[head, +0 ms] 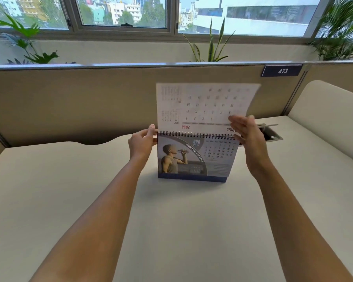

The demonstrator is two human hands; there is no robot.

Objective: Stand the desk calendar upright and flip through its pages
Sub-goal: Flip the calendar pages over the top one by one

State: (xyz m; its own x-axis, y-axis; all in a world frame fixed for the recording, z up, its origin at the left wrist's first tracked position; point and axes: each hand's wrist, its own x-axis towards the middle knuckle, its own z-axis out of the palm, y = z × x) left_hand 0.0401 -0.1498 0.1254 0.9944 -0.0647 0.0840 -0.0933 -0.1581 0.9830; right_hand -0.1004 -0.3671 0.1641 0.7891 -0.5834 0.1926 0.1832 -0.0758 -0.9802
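Observation:
The desk calendar (pixel 194 157) stands upright on the white desk (pixel 171 220), its spiral binding on top and an April 2026 page with a photo of someone drinking water facing me. One page (pixel 204 104) sticks straight up above the binding, blurred, its print upside down. My left hand (pixel 142 144) pinches the calendar's top left corner at the binding. My right hand (pixel 248 137) is at the top right corner with fingers spread flat against the lower right of the raised page.
A beige partition (pixel 90 102) with a "473" label (pixel 281 71) runs behind the desk. A cable port (pixel 270 135) lies open in the desk just behind my right hand. Plants (pixel 210 47) and windows stand beyond the partition. A side panel (pixel 330 110) curves up at right.

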